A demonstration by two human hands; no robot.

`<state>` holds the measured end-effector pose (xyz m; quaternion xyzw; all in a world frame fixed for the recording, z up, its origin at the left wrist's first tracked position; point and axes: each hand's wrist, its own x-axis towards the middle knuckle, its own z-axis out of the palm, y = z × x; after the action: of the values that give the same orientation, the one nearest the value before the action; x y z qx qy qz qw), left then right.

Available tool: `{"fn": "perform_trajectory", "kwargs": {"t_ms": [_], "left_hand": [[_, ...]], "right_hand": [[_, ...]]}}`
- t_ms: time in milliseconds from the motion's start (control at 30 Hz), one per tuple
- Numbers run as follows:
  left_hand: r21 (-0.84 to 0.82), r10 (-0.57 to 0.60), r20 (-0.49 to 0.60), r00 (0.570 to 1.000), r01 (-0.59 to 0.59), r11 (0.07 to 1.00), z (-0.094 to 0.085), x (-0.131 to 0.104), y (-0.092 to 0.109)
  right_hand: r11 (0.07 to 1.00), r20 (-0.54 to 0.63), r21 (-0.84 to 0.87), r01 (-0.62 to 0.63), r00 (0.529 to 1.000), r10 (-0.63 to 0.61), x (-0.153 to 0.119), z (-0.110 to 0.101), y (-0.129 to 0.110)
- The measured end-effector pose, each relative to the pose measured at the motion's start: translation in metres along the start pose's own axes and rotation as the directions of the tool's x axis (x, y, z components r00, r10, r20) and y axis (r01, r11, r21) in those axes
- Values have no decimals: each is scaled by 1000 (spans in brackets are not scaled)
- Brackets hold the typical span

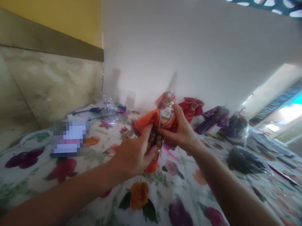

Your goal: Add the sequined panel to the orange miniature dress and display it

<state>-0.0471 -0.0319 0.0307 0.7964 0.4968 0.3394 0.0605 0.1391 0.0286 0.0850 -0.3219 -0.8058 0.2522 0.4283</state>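
An orange doll-like figure point(144, 121) in a beaded outfit is held above the flowered tablecloth, near the middle of the view. My left hand point(133, 155) is closed round its lower part, the thumb against a dark, gold-patterned piece. My right hand point(180, 130) grips the other side, its fingers bent at the beaded front and beside the dark piece. A pinkish cloth with white beads covers the figure's top. Fine detail between my fingers is blurred.
On the flowered tablecloth point(139, 195), a phone point(70, 138) lies left. Clear plastic wrap point(110, 109) sits behind. Toward the right are a red outfit point(191, 108), a purple outfit point(213, 118), a plastic-wrapped bundle point(238, 127) and a black bag point(245, 160). A white wall point(188, 48) stands behind.
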Motion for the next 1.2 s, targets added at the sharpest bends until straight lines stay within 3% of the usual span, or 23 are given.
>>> {"fn": "perform_trajectory", "kwargs": {"t_ms": [400,633,900,1200], "left_hand": [[-12,-29,52,998,30,999,-1,4,3],[64,-34,75,997,29,997,-1,3,4],[257,143,-56,988,-124,958,14,-12,4],[403,189,-88,978,-138,905,20,-10,5]], "right_hand": [[1000,26,-15,14,1000,-14,0,0,5],[1000,27,-14,1,1000,-1,1,-1,6],[998,32,-63,18,999,-16,1,0,6],[999,31,-33,16,999,-15,1,0,5]]}}
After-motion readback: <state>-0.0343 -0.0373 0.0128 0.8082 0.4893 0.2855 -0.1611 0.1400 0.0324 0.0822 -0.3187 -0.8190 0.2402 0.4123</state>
